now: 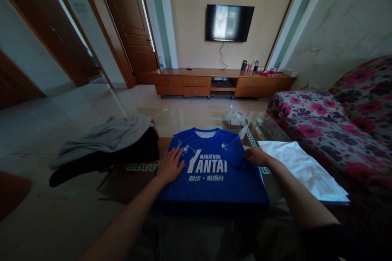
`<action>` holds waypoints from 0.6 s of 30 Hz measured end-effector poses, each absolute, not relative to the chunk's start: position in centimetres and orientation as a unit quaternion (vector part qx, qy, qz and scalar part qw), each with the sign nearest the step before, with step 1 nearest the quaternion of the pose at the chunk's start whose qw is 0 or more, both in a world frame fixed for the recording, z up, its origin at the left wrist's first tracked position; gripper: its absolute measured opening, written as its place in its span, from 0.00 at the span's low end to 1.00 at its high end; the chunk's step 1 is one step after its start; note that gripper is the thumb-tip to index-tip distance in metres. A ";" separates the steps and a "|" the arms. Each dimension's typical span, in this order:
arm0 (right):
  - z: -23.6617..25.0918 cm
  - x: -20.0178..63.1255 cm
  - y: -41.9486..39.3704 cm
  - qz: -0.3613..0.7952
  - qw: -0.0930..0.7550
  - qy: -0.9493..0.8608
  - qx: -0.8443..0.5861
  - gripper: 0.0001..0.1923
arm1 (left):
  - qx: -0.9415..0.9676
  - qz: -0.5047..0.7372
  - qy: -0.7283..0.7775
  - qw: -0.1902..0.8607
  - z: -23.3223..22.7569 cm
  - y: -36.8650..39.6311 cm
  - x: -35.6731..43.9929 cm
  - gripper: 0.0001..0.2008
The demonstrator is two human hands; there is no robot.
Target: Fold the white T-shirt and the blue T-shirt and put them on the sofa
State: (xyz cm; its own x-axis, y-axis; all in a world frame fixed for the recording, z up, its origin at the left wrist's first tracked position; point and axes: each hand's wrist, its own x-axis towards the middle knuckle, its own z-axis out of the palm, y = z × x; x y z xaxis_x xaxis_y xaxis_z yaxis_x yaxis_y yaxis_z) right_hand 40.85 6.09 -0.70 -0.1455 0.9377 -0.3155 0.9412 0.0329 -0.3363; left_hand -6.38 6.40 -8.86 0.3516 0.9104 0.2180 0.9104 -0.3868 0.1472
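Note:
A blue T-shirt point(211, 189) with white "Yantai Marathon" lettering lies front side up on a glass-topped table point(196, 119), its collar away from me. My left hand point(170, 166) rests flat on the shirt's left part, fingers spread over the folded-in sleeve. With closed fingers my right hand point(255, 156) grips the right sleeve, which is folded inward over part of the lettering. Just right of that hand lies a folded white garment point(301, 167). To the left, a grey garment point(105, 136) is heaped on a black one point(122, 163).
A bowl-like dish point(233, 121) and a small glass object point(259, 122) sit at the table's far right. Beyond stands a long wooden TV cabinet point(196, 85) under a wall-mounted television point(229, 23). A floral sofa point(315, 118) borders the right side.

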 end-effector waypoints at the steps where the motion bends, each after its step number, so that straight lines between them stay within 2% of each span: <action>1: -0.7 41.0 5.8 -0.251 0.012 0.721 0.646 0.12 | 0.822 0.133 0.554 0.000 -8.9 6.4 -6.4 0.30; 9: -0.7 41.6 5.1 -0.380 0.066 0.703 0.597 0.22 | 0.823 0.136 0.552 -0.004 -9.2 6.6 -6.4 0.30; 13: 0.0 41.5 5.1 -0.416 0.066 0.705 0.571 0.20 | 0.824 0.133 0.551 -0.005 -9.0 6.6 -6.4 0.31; 18: 0.1 41.4 5.3 -0.403 0.007 0.680 0.612 0.17 | 0.823 0.136 0.552 0.000 -9.2 6.6 -6.5 0.30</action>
State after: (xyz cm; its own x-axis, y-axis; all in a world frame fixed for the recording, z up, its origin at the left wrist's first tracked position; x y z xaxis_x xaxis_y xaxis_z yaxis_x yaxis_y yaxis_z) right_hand 41.44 5.28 0.10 -0.2505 0.8270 -0.5033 0.8387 -0.0743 -0.5395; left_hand -6.47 6.63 -9.25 0.3531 0.9085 0.2235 0.9085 -0.3900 0.1500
